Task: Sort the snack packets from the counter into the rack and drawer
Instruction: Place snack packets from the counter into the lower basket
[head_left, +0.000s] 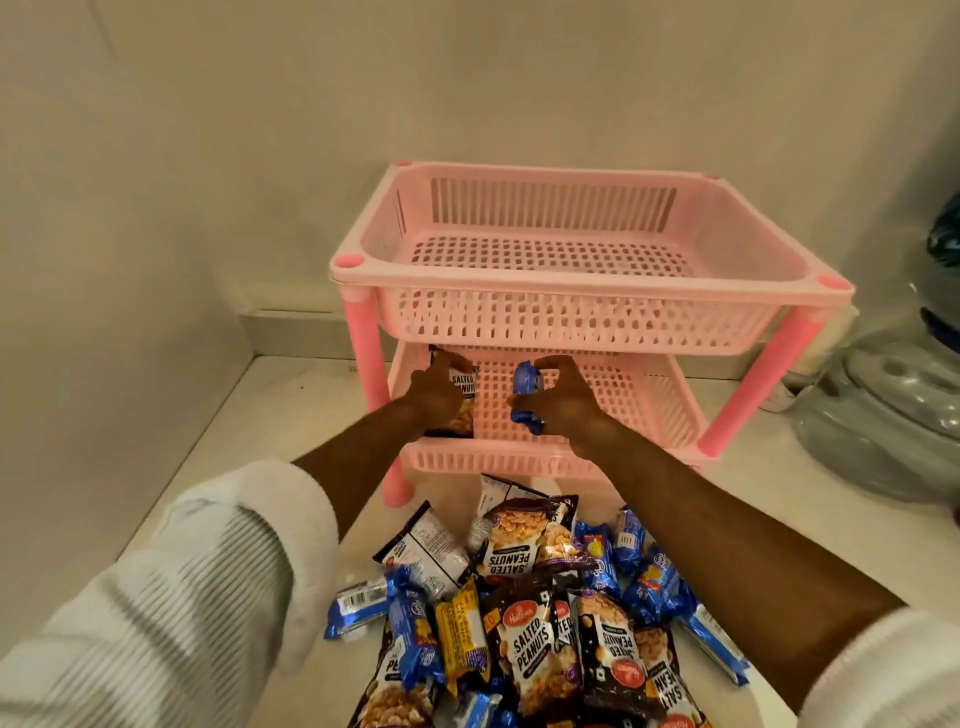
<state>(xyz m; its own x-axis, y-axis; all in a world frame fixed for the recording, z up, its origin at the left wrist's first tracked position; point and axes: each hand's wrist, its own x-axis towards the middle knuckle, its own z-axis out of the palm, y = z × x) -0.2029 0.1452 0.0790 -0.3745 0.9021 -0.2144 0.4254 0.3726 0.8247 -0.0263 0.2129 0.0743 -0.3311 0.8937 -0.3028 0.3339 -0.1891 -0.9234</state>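
A pink two-tier plastic rack (587, 288) stands on the white counter (291, 415). Its top basket holds nothing. Both my hands reach into the lower tier (613, 400). My left hand (434, 395) grips a black salted peanuts packet (462, 400) at the tier's left side. My right hand (558, 400) grips a blue packet (527, 397) near the tier's middle. A heap of snack packets (540, 613), black peanut bags, blue packets and a yellow one, lies on the counter in front of the rack.
A beige wall closes the left side and the back. A clear glass jar with a lid (883, 410) stands to the right of the rack, with more jars behind it. No drawer shows.
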